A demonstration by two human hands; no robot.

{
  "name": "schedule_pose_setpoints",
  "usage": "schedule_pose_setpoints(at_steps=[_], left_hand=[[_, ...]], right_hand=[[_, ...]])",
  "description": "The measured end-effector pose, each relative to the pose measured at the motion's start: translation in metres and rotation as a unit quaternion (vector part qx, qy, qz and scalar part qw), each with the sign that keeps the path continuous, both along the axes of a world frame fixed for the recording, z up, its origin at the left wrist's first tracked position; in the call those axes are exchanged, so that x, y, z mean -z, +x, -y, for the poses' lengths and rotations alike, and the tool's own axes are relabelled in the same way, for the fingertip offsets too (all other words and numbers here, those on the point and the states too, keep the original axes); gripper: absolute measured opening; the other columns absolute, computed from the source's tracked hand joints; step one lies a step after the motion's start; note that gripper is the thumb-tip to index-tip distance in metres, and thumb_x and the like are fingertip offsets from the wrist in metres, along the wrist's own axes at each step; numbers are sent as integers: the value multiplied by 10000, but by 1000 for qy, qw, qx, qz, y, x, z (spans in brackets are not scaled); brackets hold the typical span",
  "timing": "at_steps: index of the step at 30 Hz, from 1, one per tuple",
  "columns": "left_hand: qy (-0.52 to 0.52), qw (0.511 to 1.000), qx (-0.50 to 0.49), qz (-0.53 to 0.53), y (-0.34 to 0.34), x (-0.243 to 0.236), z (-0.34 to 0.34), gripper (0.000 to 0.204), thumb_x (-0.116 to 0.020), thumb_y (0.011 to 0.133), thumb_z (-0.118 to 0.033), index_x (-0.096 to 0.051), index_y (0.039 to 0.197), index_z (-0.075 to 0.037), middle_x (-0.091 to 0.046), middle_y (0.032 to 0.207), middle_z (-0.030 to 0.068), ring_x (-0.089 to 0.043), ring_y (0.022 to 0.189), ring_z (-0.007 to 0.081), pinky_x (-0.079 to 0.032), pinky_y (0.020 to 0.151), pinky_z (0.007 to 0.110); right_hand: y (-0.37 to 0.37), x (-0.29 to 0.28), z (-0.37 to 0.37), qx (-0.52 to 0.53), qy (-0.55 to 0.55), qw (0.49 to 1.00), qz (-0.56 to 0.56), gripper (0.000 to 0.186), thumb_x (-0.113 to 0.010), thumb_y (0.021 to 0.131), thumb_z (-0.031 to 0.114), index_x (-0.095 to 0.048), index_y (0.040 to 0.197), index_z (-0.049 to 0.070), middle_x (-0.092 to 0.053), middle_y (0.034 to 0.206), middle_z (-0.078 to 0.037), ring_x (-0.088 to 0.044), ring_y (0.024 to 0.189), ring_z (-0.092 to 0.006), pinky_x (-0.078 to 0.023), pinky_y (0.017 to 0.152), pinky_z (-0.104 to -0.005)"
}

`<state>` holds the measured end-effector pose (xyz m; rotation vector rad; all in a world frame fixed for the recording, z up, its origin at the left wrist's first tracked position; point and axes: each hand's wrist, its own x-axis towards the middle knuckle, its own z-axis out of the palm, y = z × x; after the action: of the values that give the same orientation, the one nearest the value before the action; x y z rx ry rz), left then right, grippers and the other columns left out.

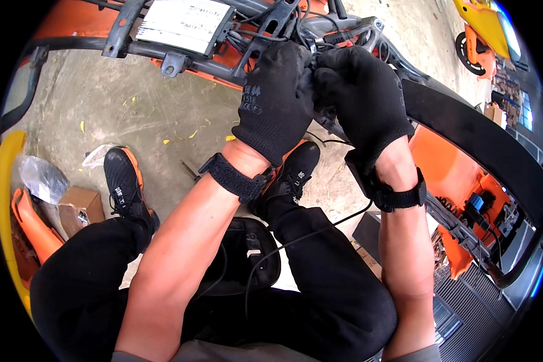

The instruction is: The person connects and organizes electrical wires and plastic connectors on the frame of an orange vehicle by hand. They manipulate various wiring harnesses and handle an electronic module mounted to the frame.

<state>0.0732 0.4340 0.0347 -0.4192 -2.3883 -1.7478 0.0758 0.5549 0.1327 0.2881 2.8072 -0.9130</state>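
Observation:
Both my hands wear black knit gloves and meet fingertip to fingertip at the dark metal frame (123,27) of a vehicle, at the top of the view. My left hand (276,99) is closed, its fingers curled toward the right one. Closed as well, my right hand (366,96) presses thumb and fingers together beside it. Whatever they pinch is hidden between the gloves. Black cables (338,37) and connectors run along the frame just beyond my fingers. Left of them sits a flat box with a white label (184,25). Black straps circle both wrists.
A thin black cord (308,232) hangs from near my right wrist across my leg. A black curved panel (464,123) and orange bodywork (443,160) stand at right. On the floor at left lie a cardboard box (81,208), clear plastic (42,178) and an orange part (33,223).

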Motion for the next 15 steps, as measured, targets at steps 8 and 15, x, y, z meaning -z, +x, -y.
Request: schedule_pose_setpoints(at_steps=[8, 15], left_hand=[[14, 1000, 13, 13, -1, -2, 0, 181, -610, 901, -27, -621, 1077, 13, -689, 989, 197, -673, 935, 388, -528, 809, 429], [92, 987, 78, 101, -5, -9, 6, 191, -575, 798, -13, -585, 989, -1, -617, 901, 215, -607, 868, 429, -491, 747, 493]], right_hand=[[10, 21, -4, 50, -71, 995, -58, 128, -700, 898, 116, -716, 941, -4, -721, 809, -179, -725, 763, -279, -546, 692, -362], [7, 15, -5, 45, -88, 994, -50, 133, -700, 913, 127, -720, 936, -3, -729, 794, -151, -718, 735, -240, -543, 675, -355]])
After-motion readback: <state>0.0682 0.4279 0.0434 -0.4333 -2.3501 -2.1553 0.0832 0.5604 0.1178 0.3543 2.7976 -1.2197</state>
